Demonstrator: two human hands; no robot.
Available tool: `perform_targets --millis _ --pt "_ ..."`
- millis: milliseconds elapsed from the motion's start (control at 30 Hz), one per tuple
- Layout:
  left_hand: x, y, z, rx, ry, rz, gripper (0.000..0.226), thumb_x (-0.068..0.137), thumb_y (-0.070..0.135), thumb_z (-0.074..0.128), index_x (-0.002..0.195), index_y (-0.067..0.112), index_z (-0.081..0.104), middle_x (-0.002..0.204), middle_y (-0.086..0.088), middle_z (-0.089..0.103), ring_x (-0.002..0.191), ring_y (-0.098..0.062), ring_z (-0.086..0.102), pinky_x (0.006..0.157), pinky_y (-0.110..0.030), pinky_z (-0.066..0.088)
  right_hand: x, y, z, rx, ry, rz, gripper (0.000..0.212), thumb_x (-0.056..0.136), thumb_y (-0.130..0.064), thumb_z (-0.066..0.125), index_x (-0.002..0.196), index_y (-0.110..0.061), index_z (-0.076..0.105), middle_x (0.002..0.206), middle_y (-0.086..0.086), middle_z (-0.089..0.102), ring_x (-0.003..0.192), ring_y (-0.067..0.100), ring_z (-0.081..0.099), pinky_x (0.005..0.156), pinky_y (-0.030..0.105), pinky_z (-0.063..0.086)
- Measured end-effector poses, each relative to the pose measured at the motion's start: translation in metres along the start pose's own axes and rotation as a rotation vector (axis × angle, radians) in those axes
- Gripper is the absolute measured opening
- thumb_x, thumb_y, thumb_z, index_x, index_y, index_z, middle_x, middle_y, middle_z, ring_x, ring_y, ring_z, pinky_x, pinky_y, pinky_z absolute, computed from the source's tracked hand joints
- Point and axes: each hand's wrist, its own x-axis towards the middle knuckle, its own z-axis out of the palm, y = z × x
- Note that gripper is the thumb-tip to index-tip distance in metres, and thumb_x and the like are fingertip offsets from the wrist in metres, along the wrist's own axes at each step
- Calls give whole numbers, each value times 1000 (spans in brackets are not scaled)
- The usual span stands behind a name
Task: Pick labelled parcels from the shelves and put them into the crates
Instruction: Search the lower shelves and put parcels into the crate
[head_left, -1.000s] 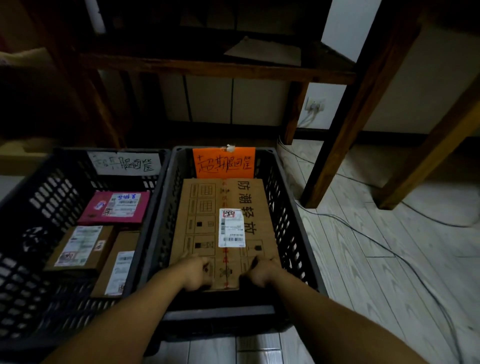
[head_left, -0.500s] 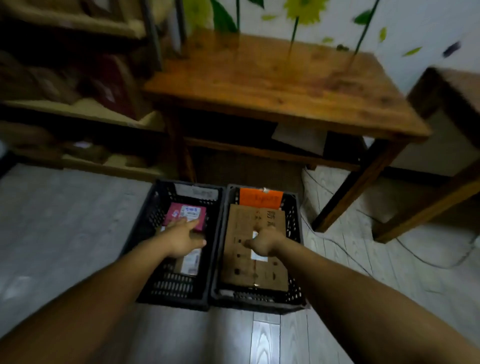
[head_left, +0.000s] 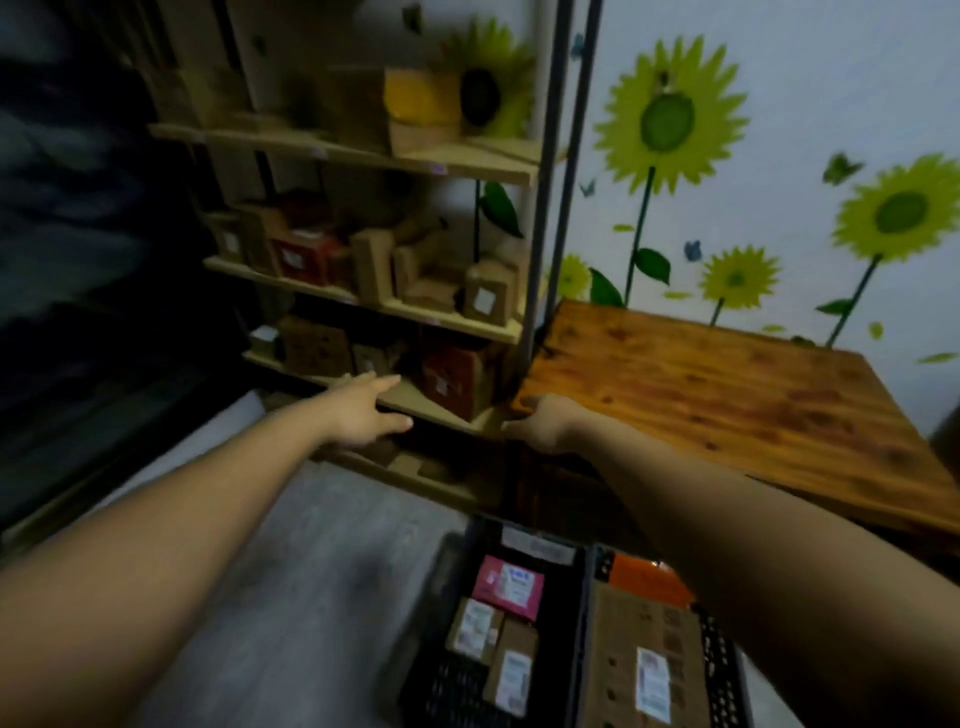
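My left hand (head_left: 363, 413) reaches with straight fingers toward the low shelf board (head_left: 415, 400), touching no parcel. My right hand (head_left: 545, 423) hangs loosely curled and holds nothing, just in front of the wooden table's corner. On that shelf stand a dark red box (head_left: 452, 376) and a brown carton (head_left: 317, 348). Two black crates sit on the floor below. The left crate (head_left: 436, 691) holds a pink parcel (head_left: 509, 587) and two small labelled boxes. The right crate (head_left: 719, 670), marked with an orange sign (head_left: 649, 577), holds a large labelled cardboard box (head_left: 644, 665).
The shelf rack (head_left: 537, 218) carries more cardboard parcels on its upper boards, one with a white label (head_left: 485, 299). A wooden table (head_left: 727, 405) stands to the right of the rack, against a wall with sunflower stickers. Grey floor lies on the left.
Both hands let go of the large box in the right crate and rose out of the crates. The view swung up and left to the shelves; my left hand now stretches toward the low shelf.
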Motion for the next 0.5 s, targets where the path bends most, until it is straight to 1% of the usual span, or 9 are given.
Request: perform_targets --millis 67,133,167,200,333,367,433,500 --pt "6 -13 -29 4 29 -17 76 88 51 54 150 28 16 159 -6 6 146 -29 3 119 -40 11 10 -30 -18 1 40 -28 61 97 -42 52 147 -10 37 144 13 46 127 29 49 96 29 41" --pt "19 -31 -58 14 48 -29 77 88 52 53 150 29 14 159 -6 4 146 -30 1 119 -41 9 32 -59 -32 51 66 -57 56 95 -40 56 143 -13 43 133 11 55 111 26 58 84 28 46" --pt "27 -42 -72 15 60 -34 77 88 52 53 150 30 13 159 -6 3 146 -30 1 119 -41 9 45 -73 -40 64 76 -67 55 95 -41 57 141 -13 46 128 10 58 103 25 59 80 29 48" --pt "35 -52 -85 7 69 -39 77 88 52 53 150 30 13 159 -6 3 146 -30 0 119 -42 8 58 -86 -47 51 87 -77 56 94 -42 58 141 -14 46 128 10 57 101 24 59 81 30 48" --pt "68 -86 -136 29 138 -65 77 88 50 54 150 29 14 159 -5 4 146 -28 -1 118 -40 8 111 -138 -80 -43 128 -149 66 94 -47 55 149 -17 34 148 9 41 128 29 47 100 35 40" --pt "76 -97 -149 50 160 -75 78 88 51 54 150 28 14 159 -5 5 146 -28 0 119 -40 9 123 -152 -87 -42 122 -166 65 94 -45 55 149 -19 34 148 9 41 129 28 46 100 36 39" --pt "88 -120 -177 81 191 -100 78 88 52 54 151 28 13 160 -6 4 146 -29 1 119 -39 9 148 -180 -99 -39 128 -204 57 94 -41 56 145 -19 40 141 8 48 123 27 50 95 35 40" --pt "98 -143 -203 94 205 -131 77 90 50 52 151 27 11 159 -8 1 146 -32 -2 117 -39 7 172 -212 -109 -46 128 -231 56 94 -41 57 143 -18 41 139 7 50 121 26 52 91 33 41"
